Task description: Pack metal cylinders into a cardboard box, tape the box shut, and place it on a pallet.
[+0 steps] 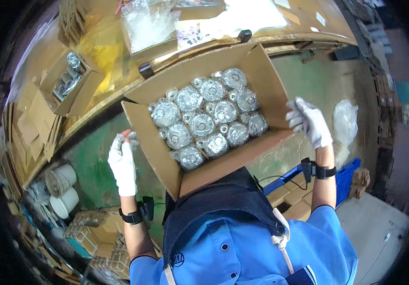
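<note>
A large open cardboard box [154, 142] sits tilted in front of my body, its far side by the workbench edge. Inside, several round, plastic-wrapped metal parts [202, 124] are packed in rows, each with a smaller knob-like piece beside it. My left hand [122, 164], in a white glove with bare fingertips showing, is just off the box's left side, fingers extended and holding nothing. My right hand [312, 122], also white-gloved, is by the box's right wall with its fingers loosely bent and apart. Nothing shows in it.
On the workbench [109, 71] stand a small carton [83, 90] of metal cylinders and another carton [154, 49] with clear plastic bags. White buckets [64, 202] stand on the floor at left. A plastic bag [346, 121] and a blue crate [347, 175] are at right.
</note>
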A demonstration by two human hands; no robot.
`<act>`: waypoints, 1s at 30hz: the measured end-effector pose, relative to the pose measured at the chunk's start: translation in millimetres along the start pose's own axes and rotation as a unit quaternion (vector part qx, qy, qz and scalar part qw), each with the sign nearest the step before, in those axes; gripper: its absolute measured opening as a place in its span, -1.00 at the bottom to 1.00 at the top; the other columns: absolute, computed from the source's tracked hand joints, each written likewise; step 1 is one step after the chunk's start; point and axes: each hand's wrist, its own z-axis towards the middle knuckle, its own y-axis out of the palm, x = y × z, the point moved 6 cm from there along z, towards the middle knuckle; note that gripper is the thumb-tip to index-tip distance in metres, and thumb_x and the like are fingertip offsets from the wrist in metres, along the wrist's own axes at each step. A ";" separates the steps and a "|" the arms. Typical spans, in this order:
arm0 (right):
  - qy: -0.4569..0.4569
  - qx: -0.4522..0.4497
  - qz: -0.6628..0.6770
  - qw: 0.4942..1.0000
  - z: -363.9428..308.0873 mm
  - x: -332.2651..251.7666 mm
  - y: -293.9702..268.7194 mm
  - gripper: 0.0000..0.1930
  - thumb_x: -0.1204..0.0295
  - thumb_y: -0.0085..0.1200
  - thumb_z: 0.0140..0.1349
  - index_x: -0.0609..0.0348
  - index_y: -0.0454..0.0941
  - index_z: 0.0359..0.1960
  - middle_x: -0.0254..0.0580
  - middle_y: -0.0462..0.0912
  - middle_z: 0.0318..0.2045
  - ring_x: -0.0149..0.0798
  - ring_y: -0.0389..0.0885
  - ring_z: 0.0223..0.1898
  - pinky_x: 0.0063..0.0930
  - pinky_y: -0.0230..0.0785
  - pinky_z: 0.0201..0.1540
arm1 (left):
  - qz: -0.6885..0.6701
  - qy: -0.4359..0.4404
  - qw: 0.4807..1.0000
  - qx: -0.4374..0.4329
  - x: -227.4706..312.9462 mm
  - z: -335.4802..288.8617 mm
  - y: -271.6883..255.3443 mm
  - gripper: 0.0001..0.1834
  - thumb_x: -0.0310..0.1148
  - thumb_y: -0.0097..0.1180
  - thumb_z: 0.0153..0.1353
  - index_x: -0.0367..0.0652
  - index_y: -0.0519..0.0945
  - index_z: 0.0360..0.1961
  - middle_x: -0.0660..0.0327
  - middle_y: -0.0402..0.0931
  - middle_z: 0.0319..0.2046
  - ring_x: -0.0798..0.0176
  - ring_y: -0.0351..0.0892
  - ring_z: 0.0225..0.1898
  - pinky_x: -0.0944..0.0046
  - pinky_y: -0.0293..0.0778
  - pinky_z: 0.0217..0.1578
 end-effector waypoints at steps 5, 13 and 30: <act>0.093 -0.049 -0.046 0.993 -68.8 69.6 108.1 -0.46 -0.05 -0.09 0.28 0.28 0.59 -0.23 -0.16 0.62 -0.60 -0.40 0.55 -0.66 -0.60 0.40 -0.62 | 0.160 0.101 0.978 -0.086 27.2 18.3 -12.4 -0.74 -0.45 -0.09 0.29 -0.22 0.56 -0.06 0.26 0.62 -0.30 0.50 0.46 -0.39 0.47 0.37 -0.34; 0.109 -0.107 0.072 0.986 -103.8 133.3 208.1 -0.49 0.00 -0.11 0.31 0.26 0.60 -0.17 -0.14 0.59 -0.68 -0.39 0.50 -0.74 -0.59 0.36 -0.66 | 0.243 0.176 0.951 -0.069 75.4 60.8 -55.7 -0.69 -0.38 -0.10 0.32 -0.18 0.52 0.02 0.20 0.61 -0.21 0.49 0.50 -0.38 0.46 0.42 -0.32; 0.122 0.055 0.133 0.982 -95.6 129.9 217.0 -0.48 0.05 -0.02 0.29 0.40 0.62 -0.39 -0.27 0.40 -0.91 -0.37 0.33 -0.91 -0.57 0.14 -0.83 | 0.203 0.352 0.913 0.036 196.8 363.9 74.8 -0.64 -0.25 0.10 0.11 -0.24 0.52 -0.11 -0.04 0.58 -0.20 -0.07 0.56 -0.13 0.10 0.44 -0.07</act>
